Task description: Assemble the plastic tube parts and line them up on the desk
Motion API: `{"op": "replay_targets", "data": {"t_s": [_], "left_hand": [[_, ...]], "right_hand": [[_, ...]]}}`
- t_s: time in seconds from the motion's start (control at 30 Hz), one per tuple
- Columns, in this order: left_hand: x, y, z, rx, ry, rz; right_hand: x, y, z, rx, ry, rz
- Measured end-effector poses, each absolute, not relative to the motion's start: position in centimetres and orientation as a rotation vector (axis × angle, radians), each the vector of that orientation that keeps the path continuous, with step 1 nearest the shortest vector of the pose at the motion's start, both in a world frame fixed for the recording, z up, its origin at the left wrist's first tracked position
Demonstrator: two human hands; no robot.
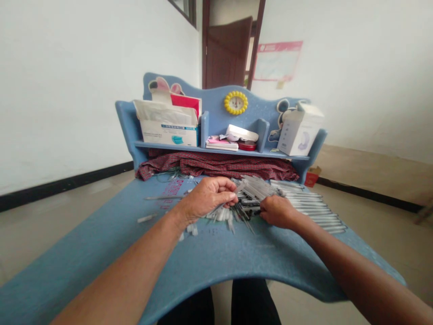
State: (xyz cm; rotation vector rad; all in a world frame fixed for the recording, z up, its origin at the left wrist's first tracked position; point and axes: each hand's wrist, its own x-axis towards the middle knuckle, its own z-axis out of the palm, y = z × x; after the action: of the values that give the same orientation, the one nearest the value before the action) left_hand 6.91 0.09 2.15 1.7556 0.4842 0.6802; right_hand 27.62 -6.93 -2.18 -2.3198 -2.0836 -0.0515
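Observation:
Loose pen parts lie in the middle of the blue desk: clear tubes, thin dark refills and small whitish pieces. Over the left part of this pile is my left hand, its thumb and fingers pinched together; what they hold is too small to make out. My right hand rests at the pile's right side with fingers curled in, near black pieces, and its fingertips are partly hidden. Beyond it, a row of pens lies side by side along the right of the desk.
A blue shelf at the back bears a mask box, papers, a red tin and a white box. Checkered cloth lies beneath it. A few small pieces lie left on the desk.

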Motion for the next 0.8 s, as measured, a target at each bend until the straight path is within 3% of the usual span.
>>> {"op": "replay_targets", "data": {"t_s": [0.3,0.5,0.8], "left_hand": [[6.7,0.5,2.1,1.837,0.514,0.606],[6.9,0.3,1.9,1.869,0.545,0.525],[7.4,0.0,1.3,1.881,0.531,0.421]], "right_hand": [[27.7,-7.5,-0.3,-1.328,-1.611,0.788],[27.2,-7.3,-1.1,-1.066,-1.397,0.879],[27.2,-8.1,-1.6,-1.035,-1.309,0.877]]}}
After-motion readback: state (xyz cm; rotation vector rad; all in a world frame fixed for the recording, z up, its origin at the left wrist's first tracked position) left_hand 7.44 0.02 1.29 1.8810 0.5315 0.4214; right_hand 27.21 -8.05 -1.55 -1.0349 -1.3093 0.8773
